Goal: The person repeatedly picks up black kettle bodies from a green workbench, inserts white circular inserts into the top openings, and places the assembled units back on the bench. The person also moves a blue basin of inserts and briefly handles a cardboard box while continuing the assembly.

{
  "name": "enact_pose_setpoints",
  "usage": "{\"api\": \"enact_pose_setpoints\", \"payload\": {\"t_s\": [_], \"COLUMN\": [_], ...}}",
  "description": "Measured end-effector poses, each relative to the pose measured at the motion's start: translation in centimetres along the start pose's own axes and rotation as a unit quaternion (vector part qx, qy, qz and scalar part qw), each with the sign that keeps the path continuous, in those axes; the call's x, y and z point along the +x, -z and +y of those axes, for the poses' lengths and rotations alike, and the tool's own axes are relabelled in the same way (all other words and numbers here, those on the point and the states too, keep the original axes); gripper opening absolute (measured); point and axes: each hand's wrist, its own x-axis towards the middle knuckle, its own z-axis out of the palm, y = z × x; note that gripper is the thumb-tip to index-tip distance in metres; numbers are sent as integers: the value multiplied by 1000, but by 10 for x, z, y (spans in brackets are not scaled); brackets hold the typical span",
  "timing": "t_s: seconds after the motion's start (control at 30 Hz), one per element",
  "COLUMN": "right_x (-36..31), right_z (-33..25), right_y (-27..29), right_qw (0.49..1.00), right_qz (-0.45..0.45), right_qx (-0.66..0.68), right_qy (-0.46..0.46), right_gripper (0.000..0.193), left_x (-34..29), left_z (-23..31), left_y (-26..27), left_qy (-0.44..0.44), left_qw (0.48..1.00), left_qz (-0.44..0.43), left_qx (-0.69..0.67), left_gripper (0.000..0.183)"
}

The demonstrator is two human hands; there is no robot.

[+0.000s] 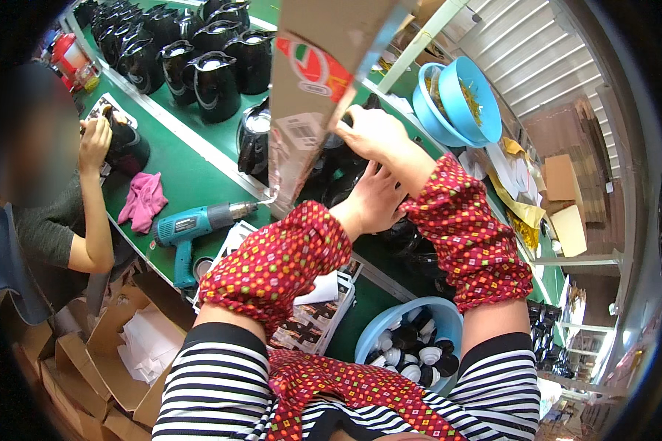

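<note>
My right hand (379, 137) is curled at the edge of an upright brown cardboard box (296, 151), its fingers closed on that edge. The box carries a red, white and green print and stands tall in front of me. Just below, my left hand (374, 197) has its fingers stretched out over glossy black jugs (404, 239). The box and my arms partly hide these jugs, and I cannot make out whether the left fingertips touch one.
Many black jugs (215, 84) stand on the green table at the back left. A teal heat gun (187, 228) and a pink cloth (143, 202) lie nearer. A blue basin (368, 331) holds black and white caps. A co-worker's hand (95, 140) touches another jug. Blue bowls (485, 95) stand right.
</note>
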Motion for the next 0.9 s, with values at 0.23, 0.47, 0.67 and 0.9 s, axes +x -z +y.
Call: {"api": "enact_pose_setpoints", "payload": {"t_s": [0.23,0.47,0.67,0.9], "right_x": [31,36,22,26], "right_z": [-19,-19,9,14], "right_y": [-21,-10,-19,-6], "right_qw": [996,974,947,995], "right_qz": [-63,-102,-51,-23], "right_qx": [-10,-64,-132,-25], "right_qy": [62,189,289,93], "right_gripper": [62,49,49,83], "left_x": [-71,-85,-78,-81], "left_z": [21,13,17,18], "left_y": [55,53,50,51], "left_qy": [192,255,240,253], "left_qw": [980,966,969,965], "left_qz": [48,-40,-50,-65], "left_qx": [7,19,16,31], "left_gripper": [80,87,71,65]}}
